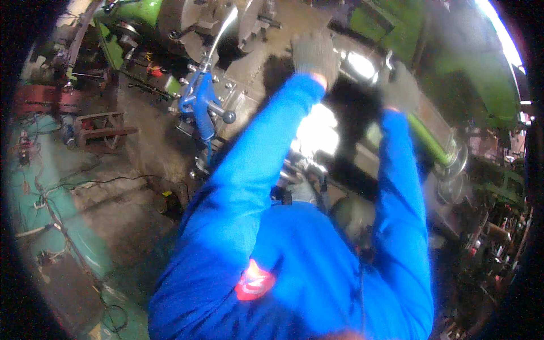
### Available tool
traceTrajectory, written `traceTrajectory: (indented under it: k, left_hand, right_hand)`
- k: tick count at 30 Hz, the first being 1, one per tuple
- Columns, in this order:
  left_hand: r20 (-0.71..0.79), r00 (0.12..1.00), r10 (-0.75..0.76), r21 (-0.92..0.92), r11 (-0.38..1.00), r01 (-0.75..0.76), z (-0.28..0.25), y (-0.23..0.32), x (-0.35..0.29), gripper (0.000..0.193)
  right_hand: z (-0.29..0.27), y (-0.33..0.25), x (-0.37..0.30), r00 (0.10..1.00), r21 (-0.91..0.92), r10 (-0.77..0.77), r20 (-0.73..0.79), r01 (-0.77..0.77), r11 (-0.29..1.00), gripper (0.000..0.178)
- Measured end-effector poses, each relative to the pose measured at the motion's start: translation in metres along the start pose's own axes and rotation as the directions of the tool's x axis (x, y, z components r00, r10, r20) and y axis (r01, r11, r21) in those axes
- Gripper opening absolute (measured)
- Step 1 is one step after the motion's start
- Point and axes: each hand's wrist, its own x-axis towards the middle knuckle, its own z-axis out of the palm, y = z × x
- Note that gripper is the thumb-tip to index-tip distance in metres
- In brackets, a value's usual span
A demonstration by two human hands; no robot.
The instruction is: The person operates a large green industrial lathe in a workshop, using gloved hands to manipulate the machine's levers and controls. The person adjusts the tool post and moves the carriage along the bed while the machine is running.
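Observation:
My left hand, in a grey knit glove, reaches over the bed of a green metal-turning lathe, right of its chuck. Its back faces me, and the fingers are hidden beyond it. My right hand, gloved alike, is farther right along the machine. Its fingers look curled beside a small bright curved metal piece; blur hides what exactly they hold. To the left of my left forearm, a blue air gun with a long pale nozzle rests at the tool carriage, near a black-knobbed lever.
Strong glare lies on metal between my forearms. A bright green bar and round handwheels stand right of my right forearm. At left are a reddish metal frame, cables and a teal surface. Cluttered shelving is at far right.

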Motion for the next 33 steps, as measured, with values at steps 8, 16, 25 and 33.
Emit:
traceTrajectory:
  k: [8, 16, 25, 33]
  left_hand:
    - [0.337, 0.941, -0.015, -0.046, 0.998, 0.032, -0.024, -0.038, -0.147, 0.042]
    - [0.097, 0.995, 0.032, 0.023, 0.999, -0.035, -0.019, -0.08, -0.191, 0.045]
    - [0.103, 0.995, 0.006, -0.002, 1.0, -0.006, -0.022, -0.072, -0.189, 0.047]
    - [0.182, 0.983, -0.027, 0.0, 1.0, 0.028, -0.015, -0.08, -0.191, 0.041]
  right_hand:
    - [-0.019, 0.009, -0.01, 0.977, 0.333, -0.203, -0.072, 0.215, 0.918, 0.043]
    - [-0.032, -0.081, -0.109, 0.754, 0.76, -0.109, 0.648, -0.631, 0.156, 0.032]
    - [0.136, -0.101, -0.111, 0.698, 0.514, -0.349, 0.626, -0.705, -0.489, 0.018]
    - [0.127, -0.136, -0.058, 0.515, 0.449, -0.324, 0.794, -0.137, 0.883, 0.034]
